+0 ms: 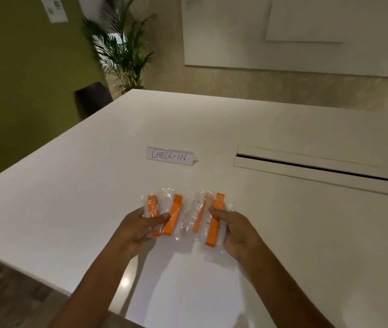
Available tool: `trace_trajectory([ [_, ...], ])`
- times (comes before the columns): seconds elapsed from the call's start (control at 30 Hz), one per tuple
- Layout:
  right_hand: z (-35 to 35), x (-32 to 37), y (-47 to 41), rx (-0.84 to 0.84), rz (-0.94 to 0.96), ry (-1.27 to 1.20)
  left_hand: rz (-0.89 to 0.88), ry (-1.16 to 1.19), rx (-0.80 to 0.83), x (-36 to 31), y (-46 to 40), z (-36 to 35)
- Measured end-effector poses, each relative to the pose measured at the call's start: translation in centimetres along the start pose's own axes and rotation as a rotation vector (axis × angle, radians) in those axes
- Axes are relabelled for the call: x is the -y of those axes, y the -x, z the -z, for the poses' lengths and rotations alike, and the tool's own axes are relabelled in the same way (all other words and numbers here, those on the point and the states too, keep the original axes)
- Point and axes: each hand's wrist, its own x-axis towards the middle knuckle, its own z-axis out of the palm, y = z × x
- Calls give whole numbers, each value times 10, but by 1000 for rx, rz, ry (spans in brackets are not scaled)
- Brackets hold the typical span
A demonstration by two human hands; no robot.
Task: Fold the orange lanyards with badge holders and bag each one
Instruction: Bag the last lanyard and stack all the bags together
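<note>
2 clear bags, each with a folded orange lanyard inside, are held just above the white table [283, 233], the left bag [164, 216] pinched by the left hand [138, 229], the right bag [208, 221] by the right hand [238, 235]; I would lay them flat, side by side.

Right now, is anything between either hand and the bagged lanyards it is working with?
Nothing visible. The left hand grips the left bagged lanyard directly, thumb across its front, and the right hand pinches the right bagged lanyard. Only the clear bag plastic separates fingers from orange strap.
</note>
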Motion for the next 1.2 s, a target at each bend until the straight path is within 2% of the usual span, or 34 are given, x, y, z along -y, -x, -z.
trace_trajectory([
  [0.3, -109, -26, -51, -164, 47, 38, -79, -233, -73, -41, -91, 98],
  [0.4, -135, -32, -60, -225, 71, 103, -88, -202, -58, -49, -118, 114],
  [0.53, -158, -38, -66, -297, 103, 139, -160, -526, -62, -59, -141, 120],
  [0.73, -176, -45, -79, -393, 178, 251, -249, -637, -49, -55, -158, 119],
  [1.0, -178, -49, -103, -552, 241, 614, -278, -1079, -90, -57, -171, 124],
  [1.1, -175, -48, -106, -630, 249, 843, -202, -1120, -82, -60, -173, 125],
  [1.2, -166, -47, -107, -656, 261, 894, -182, -1133, -111, -61, -171, 124],
])
